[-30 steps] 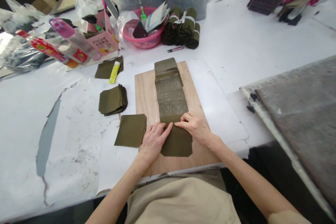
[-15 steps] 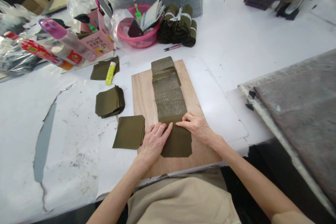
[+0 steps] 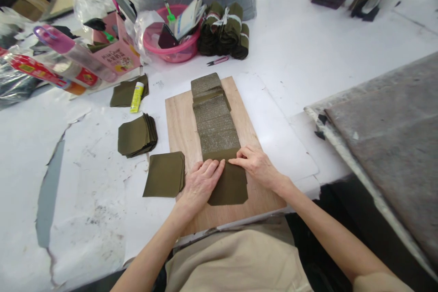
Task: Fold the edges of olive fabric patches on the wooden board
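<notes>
An olive fabric piece lies on a wooden board at the near table edge. My left hand rests flat on its left part, fingers stretched out. My right hand presses its upper right edge with fingers together and flat. Beyond the hands a row of overlapping olive pieces with grey glittery backing runs up the board. A small stack of olive pieces sits just left of my left hand.
Another olive stack and a yellow glue stick lie further left. A pink basin, a pink box, rolled olive bundles and small pink snips stand at the back. A grey padded board is at right.
The view has shifted slightly, moving everything left in frame. Both hands stay on the olive piece in much the same pose.
</notes>
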`<act>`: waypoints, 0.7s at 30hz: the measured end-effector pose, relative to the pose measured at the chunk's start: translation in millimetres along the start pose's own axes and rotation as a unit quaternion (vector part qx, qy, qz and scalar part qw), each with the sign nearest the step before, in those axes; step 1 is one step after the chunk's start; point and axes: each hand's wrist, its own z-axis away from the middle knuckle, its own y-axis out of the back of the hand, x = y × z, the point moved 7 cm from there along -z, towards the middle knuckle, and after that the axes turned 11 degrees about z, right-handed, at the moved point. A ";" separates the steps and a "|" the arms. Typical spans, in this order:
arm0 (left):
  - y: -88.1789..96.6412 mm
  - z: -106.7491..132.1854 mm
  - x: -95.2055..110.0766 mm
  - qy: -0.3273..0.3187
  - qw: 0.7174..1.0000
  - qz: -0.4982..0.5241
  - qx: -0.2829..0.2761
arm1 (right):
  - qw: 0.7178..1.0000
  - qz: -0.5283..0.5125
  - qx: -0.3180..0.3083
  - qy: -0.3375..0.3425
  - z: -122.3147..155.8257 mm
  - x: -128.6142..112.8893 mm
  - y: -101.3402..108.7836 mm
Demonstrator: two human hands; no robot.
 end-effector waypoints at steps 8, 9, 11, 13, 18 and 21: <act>-3.3 -5.5 1.2 -0.008 1.000 0.003 -0.023 | 1.000 -0.007 -0.006 -0.026 4.1 5.6 3.2; -3.2 -6.2 1.2 -0.007 1.000 0.003 -0.025 | 1.000 -0.009 -0.005 -0.030 4.6 6.2 4.3; -2.8 -7.1 1.2 -0.003 1.000 0.003 -0.025 | 0.999 -0.014 0.000 -0.034 5.9 7.4 6.6; -2.4 -7.8 1.4 -0.002 1.000 0.002 -0.023 | 0.999 -0.017 0.002 -0.036 7.5 8.5 7.7; -3.9 -10.3 5.3 -0.023 0.999 -0.013 -0.029 | 0.999 -0.019 0.008 -0.049 11.9 11.7 7.3; -4.6 -12.2 7.0 -0.027 0.999 -0.022 -0.039 | 0.999 -0.014 0.014 -0.048 13.2 11.2 8.2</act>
